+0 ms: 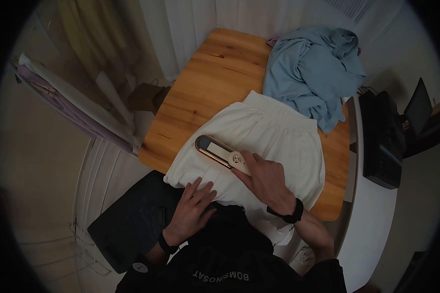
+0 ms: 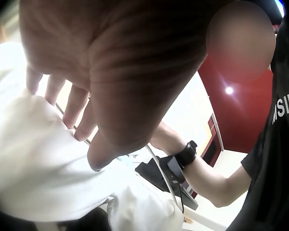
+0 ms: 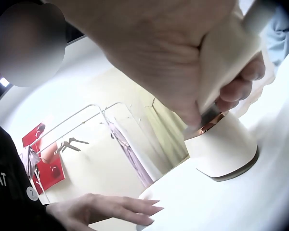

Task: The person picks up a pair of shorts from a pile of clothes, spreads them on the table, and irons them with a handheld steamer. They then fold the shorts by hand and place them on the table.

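Observation:
A white garment with a gathered elastic waistband [image 1: 278, 115] is spread over the wooden table [image 1: 181, 115], its lower part hanging over the near edge. My right hand [image 1: 265, 178] grips the handle of a white and gold handheld garment steamer [image 1: 219, 150], whose long head lies flat over the middle of the cloth. In the right wrist view, the fingers wrap round the handle and the steamer head [image 3: 224, 149] is right at the fabric. My left hand [image 1: 193, 210] is at the garment's near edge, fingers spread and fairly straight, fingertips on the cloth.
A crumpled light blue garment [image 1: 310, 73] is piled at the table's far right corner, beside the waistband. Right of the table stand a white desk [image 1: 376, 210] and a black machine [image 1: 382, 141]. Clothes hang on a rack [image 1: 76, 107] at the left, with a dark seat [image 1: 127, 219] below.

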`<state>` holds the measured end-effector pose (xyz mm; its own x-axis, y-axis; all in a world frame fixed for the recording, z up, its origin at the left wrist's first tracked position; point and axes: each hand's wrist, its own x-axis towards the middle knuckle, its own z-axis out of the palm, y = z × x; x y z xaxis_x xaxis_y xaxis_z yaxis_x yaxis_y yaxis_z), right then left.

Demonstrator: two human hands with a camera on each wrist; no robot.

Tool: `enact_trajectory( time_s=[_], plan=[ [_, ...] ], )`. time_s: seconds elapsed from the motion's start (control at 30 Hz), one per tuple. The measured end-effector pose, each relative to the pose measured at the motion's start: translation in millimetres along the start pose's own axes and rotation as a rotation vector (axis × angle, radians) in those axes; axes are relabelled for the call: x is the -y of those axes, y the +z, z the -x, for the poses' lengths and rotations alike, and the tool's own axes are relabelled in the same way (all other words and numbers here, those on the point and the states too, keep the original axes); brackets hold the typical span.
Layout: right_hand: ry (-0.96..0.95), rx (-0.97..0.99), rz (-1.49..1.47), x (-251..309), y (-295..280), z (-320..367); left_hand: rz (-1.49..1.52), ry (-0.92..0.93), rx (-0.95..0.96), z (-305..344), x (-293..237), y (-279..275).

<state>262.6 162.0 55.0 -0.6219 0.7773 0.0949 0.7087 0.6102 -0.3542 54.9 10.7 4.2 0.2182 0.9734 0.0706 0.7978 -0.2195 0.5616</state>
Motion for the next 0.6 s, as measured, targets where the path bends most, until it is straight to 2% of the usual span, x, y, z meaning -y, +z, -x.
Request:
enact_trajectory(
  time_s=[0.1, 0.23, 0.4, 0.53, 0.6],
  plan=[
    [0.022, -0.084, 0.015, -23.7, -2.4, -19.2, 0.013, 0.004, -0.003, 0.9, 1.1, 0.5],
    [0.175, -0.182, 0.060, -64.9, -6.1, -36.7, 0.025, -0.003, -0.009, 1.1, 0.7, 4.1],
    [0.333, -0.299, 0.121, -83.6, -25.5, -29.3, 0.011, 0.009, -0.041, 1.6, 1.0, 9.6],
    [0.353, -0.320, 0.146, -70.4, -34.1, -11.1, -0.001, 0.008, -0.016, 1.8, 3.2, 11.6],
    [0.209, -0.319, 0.119, -55.1, -32.7, 3.7, -0.034, 0.026, -0.023, -2.5, -5.3, -1.8]
  ],
)
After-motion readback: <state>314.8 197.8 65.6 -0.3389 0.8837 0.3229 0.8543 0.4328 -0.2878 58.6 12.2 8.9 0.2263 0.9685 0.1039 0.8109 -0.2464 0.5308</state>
